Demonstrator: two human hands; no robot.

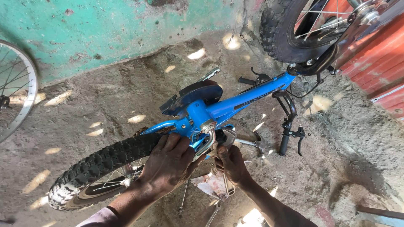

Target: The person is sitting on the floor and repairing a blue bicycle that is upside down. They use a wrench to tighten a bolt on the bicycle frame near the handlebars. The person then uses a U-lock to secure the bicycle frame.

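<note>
A small blue bicycle (248,97) stands upside down on the concrete ground. My left hand (168,162) rests on its knobby rear tyre (101,162) and grips the silver brake arm (205,141) beside the frame. My right hand (231,164) is closed on the metal brake part (225,136) just right of it. The black chain guard (193,96) sits above the frame joint. The front wheel (303,27) is at the top right, with the handlebar and brake lever (292,134) touching the ground.
A hammer (252,143) lies on the ground by the frame. Loose tools and a stained rag (210,185) lie under my hands. Another spoked wheel (14,90) stands at the left by a green wall (105,29). A red metal surface (378,63) is at right.
</note>
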